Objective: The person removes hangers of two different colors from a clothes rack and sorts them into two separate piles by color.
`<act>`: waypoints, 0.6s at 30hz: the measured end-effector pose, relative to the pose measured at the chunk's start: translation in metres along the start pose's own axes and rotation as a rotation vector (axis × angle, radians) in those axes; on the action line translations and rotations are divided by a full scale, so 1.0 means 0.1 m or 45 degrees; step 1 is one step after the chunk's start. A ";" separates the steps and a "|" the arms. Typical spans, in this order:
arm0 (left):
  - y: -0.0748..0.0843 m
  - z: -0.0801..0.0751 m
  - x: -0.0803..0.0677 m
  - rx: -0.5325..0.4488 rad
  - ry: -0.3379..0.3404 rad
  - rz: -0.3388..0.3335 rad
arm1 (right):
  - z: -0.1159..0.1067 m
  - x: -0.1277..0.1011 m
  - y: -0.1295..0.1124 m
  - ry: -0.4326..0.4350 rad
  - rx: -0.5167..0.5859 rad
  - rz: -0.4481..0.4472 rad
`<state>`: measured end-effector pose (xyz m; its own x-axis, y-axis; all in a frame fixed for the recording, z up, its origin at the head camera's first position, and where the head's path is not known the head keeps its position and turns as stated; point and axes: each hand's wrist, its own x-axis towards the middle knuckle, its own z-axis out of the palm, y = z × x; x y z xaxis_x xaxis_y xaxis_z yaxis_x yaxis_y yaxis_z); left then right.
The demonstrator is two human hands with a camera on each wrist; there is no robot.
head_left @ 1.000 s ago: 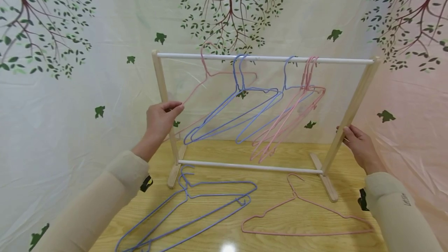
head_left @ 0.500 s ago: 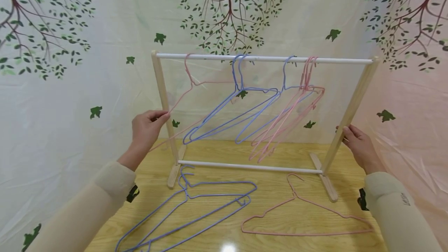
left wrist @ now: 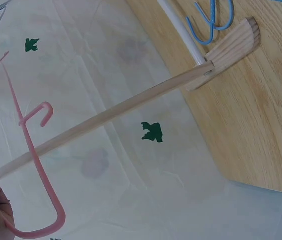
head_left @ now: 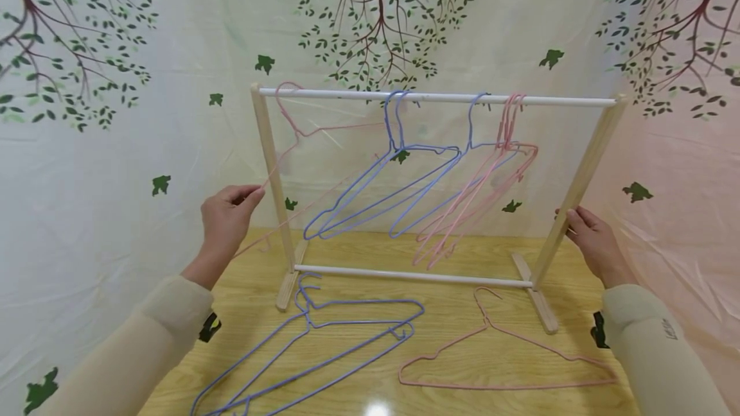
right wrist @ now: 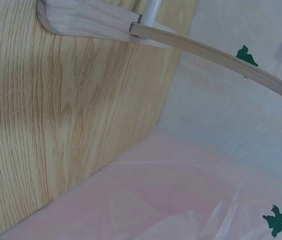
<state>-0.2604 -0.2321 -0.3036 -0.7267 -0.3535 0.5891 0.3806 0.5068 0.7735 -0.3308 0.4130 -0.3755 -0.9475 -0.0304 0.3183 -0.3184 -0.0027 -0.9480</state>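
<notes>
My left hand [head_left: 228, 216] pinches the shoulder of a pink clothes hanger [head_left: 298, 134], just left of the rack's left post [head_left: 268, 140]. That hanger's hook overlaps the left end of the white top rail [head_left: 347, 94], its curve rising slightly above it. In the left wrist view, the hanger's rounded corner [left wrist: 56, 210] and a small side hook show beside the fingers. At the other side, my right hand [head_left: 598, 239] grips the wooden right post [head_left: 584, 172], some fingers hidden behind it. Several blue hangers [head_left: 399, 121] and pink hangers [head_left: 509, 124] hang along the rail.
On the wooden table [head_left: 370, 352], two overlapping blue hangers [head_left: 358, 323] lie in front of the rack at left. A single pink hanger [head_left: 485, 325] lies at right. Behind stands a pale curtain [head_left: 191, 50] with printed trees and leaves.
My left hand has moved left and a little down with the pink hanger, whose hook has shifted along the rail toward the left post. The right hand stays on its post.
</notes>
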 end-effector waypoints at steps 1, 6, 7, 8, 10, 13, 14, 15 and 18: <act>0.00 -0.01 0.00 -0.006 0.012 0.004 | 0.00 0.00 0.00 -0.002 0.000 0.000; -0.01 -0.05 -0.01 -0.010 0.032 0.034 | -0.01 -0.01 0.01 -0.011 0.006 -0.004; -0.02 -0.06 -0.02 -0.001 0.031 0.036 | -0.01 -0.01 0.01 -0.010 0.005 -0.006; -0.03 -0.07 -0.03 -0.001 0.032 0.039 | -0.01 -0.01 0.00 -0.009 0.001 -0.008; -0.06 -0.10 -0.06 0.017 0.027 0.036 | -0.01 -0.01 0.00 -0.005 -0.003 -0.013; -0.13 -0.16 -0.12 0.063 0.016 0.045 | 0.00 -0.02 -0.01 0.003 -0.027 -0.005; -0.16 -0.17 -0.15 0.079 0.013 0.052 | -0.01 -0.01 -0.02 0.003 -0.028 -0.002; -0.18 -0.19 -0.17 0.098 0.007 0.058 | -0.01 -0.01 -0.02 0.003 -0.030 0.002; -0.25 -0.24 -0.25 0.132 0.005 0.078 | -0.02 -0.01 -0.01 0.000 -0.032 0.006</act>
<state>-0.2380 -0.2545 -0.3325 -0.7016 -0.3220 0.6356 0.3628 0.6063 0.7077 -0.3298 0.4146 -0.3745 -0.9490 -0.0302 0.3137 -0.3144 0.0221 -0.9490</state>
